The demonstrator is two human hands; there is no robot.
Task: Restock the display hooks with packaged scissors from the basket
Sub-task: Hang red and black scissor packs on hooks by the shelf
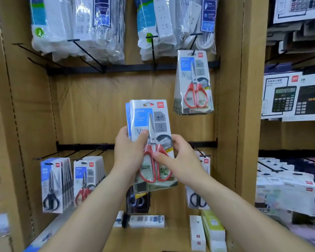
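Packaged scissors [159, 124], red-handled, small stack: held upright before the display [91, 106], slotted end up, probably for hooking. Left hand [128, 153] grips its left edge, right hand [182, 157] its right. Matching packs [194, 84] hang upper right.

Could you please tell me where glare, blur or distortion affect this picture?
Head view: glare streaks the clear-wrapped white power strips at the top; head view: the bottom corners are blurred, while the held red-handled scissors pack is fairly sharp; head view: the wide lens bows the brown cardboard panel at its edges.
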